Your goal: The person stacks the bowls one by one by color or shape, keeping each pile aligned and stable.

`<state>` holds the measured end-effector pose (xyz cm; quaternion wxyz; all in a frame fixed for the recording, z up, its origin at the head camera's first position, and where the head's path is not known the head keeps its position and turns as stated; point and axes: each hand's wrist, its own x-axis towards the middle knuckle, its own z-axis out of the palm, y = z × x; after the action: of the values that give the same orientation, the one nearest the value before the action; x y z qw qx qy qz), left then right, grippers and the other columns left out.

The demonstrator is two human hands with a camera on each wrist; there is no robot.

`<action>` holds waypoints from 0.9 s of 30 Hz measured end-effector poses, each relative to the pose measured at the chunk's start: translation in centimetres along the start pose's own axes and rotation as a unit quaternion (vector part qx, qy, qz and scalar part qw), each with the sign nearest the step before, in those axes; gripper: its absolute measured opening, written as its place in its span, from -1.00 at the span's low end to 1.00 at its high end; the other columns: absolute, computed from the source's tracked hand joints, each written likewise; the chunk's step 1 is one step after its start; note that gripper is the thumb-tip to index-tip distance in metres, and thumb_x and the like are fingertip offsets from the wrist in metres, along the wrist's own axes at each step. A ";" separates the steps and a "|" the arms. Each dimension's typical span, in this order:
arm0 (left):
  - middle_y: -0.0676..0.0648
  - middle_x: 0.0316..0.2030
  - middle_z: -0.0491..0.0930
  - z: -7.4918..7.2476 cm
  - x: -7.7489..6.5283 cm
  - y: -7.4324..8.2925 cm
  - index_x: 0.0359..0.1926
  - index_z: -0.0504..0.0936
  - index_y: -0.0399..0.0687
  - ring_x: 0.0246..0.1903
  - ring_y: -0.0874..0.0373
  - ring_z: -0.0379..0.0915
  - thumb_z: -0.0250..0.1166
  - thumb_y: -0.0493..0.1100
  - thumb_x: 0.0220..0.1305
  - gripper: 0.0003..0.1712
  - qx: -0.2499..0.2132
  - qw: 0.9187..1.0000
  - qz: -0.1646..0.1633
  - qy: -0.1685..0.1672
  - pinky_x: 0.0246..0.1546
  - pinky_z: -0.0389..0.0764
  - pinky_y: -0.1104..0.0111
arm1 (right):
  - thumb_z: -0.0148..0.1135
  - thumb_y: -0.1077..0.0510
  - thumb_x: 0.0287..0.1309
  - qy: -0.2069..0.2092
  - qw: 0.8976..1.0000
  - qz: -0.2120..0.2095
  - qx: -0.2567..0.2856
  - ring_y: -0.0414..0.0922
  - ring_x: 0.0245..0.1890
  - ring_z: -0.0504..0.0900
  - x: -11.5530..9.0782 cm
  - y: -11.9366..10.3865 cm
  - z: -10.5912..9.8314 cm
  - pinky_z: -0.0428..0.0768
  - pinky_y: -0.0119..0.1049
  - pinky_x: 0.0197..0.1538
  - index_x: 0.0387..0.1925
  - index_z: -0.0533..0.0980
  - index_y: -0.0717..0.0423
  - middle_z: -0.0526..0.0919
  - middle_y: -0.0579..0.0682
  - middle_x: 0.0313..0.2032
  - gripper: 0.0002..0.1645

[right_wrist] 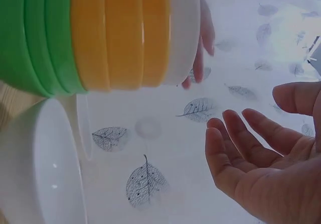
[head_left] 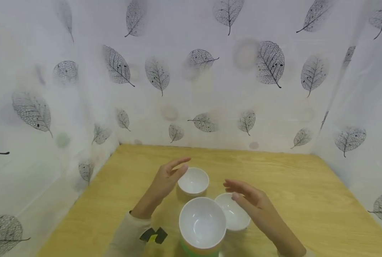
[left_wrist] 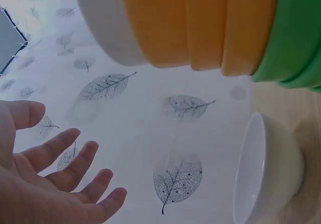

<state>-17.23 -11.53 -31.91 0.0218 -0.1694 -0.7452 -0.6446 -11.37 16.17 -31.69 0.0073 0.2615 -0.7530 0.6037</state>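
Observation:
A tall stack of nested bowls stands near the front of the table, with green bowls (right_wrist: 35, 38) at the bottom, orange bowls (left_wrist: 200, 28) above them and a white bowl (head_left: 202, 223) on top. Behind the stack, one white bowl (head_left: 193, 181) sits by itself; another white bowl (head_left: 234, 213) sits just to the stack's right. My left hand (head_left: 165, 180) hovers left of the back bowl, fingers spread and holding nothing. Over the right-hand bowl, my right hand (head_left: 252, 201) is raised with loosely bent fingers and nothing in them.
The wooden table (head_left: 287, 178) extends out on both sides of the bowls. White curtains (head_left: 191, 96) printed with dark leaves hang along its back and sides. A dark patch with a yellow spot (head_left: 153, 236) shows beside the left sleeve.

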 end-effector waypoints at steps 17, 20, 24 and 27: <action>-0.11 0.30 0.23 -1.6 0.5 -3.2 0.27 0.31 -0.26 0.30 0.01 0.01 -0.04 -0.01 0.43 -0.46 -0.075 0.991 -0.085 0.077 0.24 0.13 0.08 | -0.05 0.03 0.36 0.011 0.988 0.129 0.081 -0.11 0.16 0.37 3.1 4.0 -2.8 0.34 -0.25 0.17 0.23 0.24 0.40 0.36 0.20 0.20 -0.40; -0.14 0.31 0.20 -1.6 1.2 -4.0 0.28 0.28 -0.28 0.30 -0.05 -0.01 -0.05 -0.05 0.44 -0.47 -0.093 0.986 -0.106 0.088 0.25 0.10 0.03 | -0.06 0.08 0.37 0.014 0.977 0.155 0.145 -0.05 0.21 0.30 4.9 3.9 -2.4 0.27 -0.19 0.22 0.27 0.16 0.45 0.26 0.25 0.25 -0.38; -0.19 0.34 0.12 -1.4 1.9 -5.3 0.32 0.21 -0.30 0.32 -0.11 -0.09 -0.06 -0.09 0.43 -0.46 -0.106 0.979 -0.147 0.095 0.26 -0.01 -0.04 | -0.16 0.15 0.41 -0.005 0.957 0.207 0.205 0.11 0.31 0.09 7.3 4.3 -1.1 0.12 -0.13 0.30 0.33 -0.01 0.48 0.07 0.32 0.32 -0.37; -0.23 0.36 0.05 -1.1 2.3 -6.3 0.35 0.14 -0.32 0.33 -0.14 -0.17 -0.06 -0.11 0.43 -0.42 -0.101 0.974 -0.177 0.094 0.26 -0.07 -0.08 | -0.24 0.19 0.43 -0.016 0.940 0.251 0.231 0.19 0.33 -0.05 8.7 5.0 -0.1 0.04 -0.10 0.32 0.34 -0.09 0.49 -0.05 0.37 0.35 -0.37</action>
<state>-21.35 -12.75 -37.18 -0.0402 0.0253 -0.6890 -0.7232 -20.95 13.59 -33.35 -0.2175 0.0680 -0.6338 0.7392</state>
